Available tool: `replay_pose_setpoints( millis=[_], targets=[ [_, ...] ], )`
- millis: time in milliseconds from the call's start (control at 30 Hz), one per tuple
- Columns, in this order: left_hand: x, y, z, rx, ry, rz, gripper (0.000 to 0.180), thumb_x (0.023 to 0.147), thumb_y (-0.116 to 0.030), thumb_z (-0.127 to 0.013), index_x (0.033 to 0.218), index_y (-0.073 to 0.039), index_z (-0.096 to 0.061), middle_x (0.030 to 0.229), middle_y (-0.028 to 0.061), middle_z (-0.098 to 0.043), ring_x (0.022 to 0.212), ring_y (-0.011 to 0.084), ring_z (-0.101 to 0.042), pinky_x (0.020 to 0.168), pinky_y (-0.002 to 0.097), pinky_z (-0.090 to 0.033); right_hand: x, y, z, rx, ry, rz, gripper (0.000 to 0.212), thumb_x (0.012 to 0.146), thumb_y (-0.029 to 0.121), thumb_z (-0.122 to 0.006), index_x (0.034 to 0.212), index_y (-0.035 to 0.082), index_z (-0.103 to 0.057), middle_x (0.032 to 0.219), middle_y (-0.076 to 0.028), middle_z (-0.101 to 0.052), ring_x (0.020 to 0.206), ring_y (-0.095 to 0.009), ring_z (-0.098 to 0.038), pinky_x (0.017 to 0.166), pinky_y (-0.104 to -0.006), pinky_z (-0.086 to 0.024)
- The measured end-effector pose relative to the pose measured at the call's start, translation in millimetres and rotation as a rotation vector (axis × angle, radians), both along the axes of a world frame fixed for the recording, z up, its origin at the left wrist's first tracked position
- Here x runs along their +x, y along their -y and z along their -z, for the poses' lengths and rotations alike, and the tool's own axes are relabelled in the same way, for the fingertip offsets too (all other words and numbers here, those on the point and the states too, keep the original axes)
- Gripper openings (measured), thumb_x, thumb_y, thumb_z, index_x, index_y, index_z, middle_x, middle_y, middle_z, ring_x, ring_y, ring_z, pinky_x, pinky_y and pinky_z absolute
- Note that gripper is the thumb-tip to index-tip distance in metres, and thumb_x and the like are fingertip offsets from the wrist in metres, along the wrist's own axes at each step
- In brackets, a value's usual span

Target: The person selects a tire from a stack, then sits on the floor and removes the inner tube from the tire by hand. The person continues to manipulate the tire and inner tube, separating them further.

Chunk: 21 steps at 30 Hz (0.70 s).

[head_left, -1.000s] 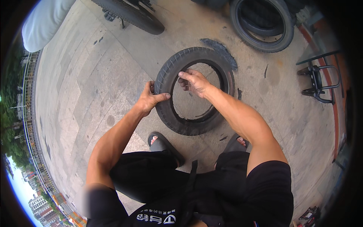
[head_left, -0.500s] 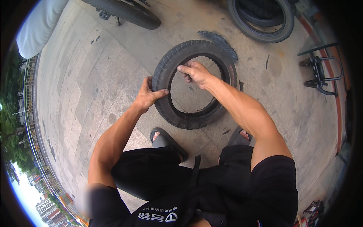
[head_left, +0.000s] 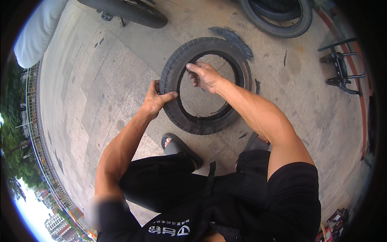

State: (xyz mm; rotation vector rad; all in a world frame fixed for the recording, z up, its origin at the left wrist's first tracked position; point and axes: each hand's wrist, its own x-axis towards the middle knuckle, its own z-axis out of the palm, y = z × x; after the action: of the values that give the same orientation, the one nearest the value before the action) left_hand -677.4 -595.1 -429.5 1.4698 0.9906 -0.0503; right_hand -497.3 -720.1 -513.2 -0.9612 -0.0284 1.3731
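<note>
- Currently: tyre [head_left: 177,66] stands tilted on paving [head_left: 92,80], opening facing camera.
- left hand [head_left: 156,98] clamps tread at 9 o'clock.
- right hand [head_left: 205,76] hooks fingers on inner bead, 12 o'clock.

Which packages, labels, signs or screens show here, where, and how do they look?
White printed lettering: on the person's black garment, bottom centre, a short row of white characters.
Red packages: lower right rim, on the ground, small and boxy, red with light patches; too small to tell more.
No signs or screens visible.
</note>
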Motion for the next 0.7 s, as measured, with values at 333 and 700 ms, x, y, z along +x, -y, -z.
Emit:
replay_pose_setpoints(
  millis=[333, 700],
  targets=[
    [-3, -2, 4, -0.011, 0.002, -0.010, 0.088, 0.072, -0.013, -0.089, 0.138, 0.008, -0.034, 0.124, 0.0221, -0.057, 0.112, 0.0303, -0.060, 0.098, 0.0418, -0.052, 19, 0, 4, -0.035, 0.015, 0.080, 0.020, 0.096, 0.029, -0.069, 0.090, 0.011, -0.062, 0.078, 0.000, -0.057, 0.067, -0.011, -0.052, 0.061, -0.0273, -0.047],
    [-3, -1, 6, 0.011, -0.018, -0.022, 0.088, 0.072, -0.014, -0.089, 0.136, 0.009, -0.034, 0.119, 0.0216, -0.057, 0.108, 0.0294, -0.061, 0.093, 0.0412, -0.054, 3, -5, 0, -0.090, 0.169, 0.188, 0.017, 0.097, 0.024, -0.066, 0.087, 0.012, -0.058, 0.074, 0.002, -0.053, 0.064, -0.009, -0.048, 0.058, -0.0258, -0.043]
  ],
)
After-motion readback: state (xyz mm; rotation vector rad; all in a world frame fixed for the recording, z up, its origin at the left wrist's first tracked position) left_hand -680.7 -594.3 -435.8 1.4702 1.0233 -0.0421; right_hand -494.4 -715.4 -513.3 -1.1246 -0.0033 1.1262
